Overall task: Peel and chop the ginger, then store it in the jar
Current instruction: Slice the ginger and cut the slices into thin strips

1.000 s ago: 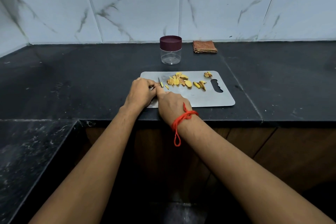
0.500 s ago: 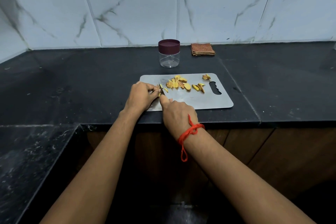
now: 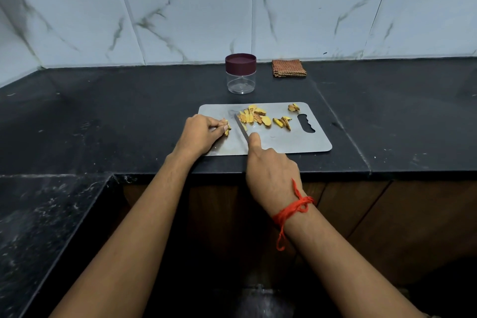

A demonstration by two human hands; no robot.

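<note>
On the grey steel cutting board (image 3: 304, 142), yellow ginger slices (image 3: 254, 117) lie scattered.
Left hand (image 3: 198, 134) pinches a small ginger piece (image 3: 227, 130); right hand (image 3: 271, 173) grips the steel knife (image 3: 241, 125), blade pointing away.

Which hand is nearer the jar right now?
Left, narrowly. The left hand sits left of and below the jar, pinching ginger; the right hand, holding the knife, is nearer the counter edge.

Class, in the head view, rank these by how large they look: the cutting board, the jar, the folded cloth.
1. cutting board
2. jar
3. folded cloth. It lies farther back than the jar, so ranks two and three are unsure.
</note>
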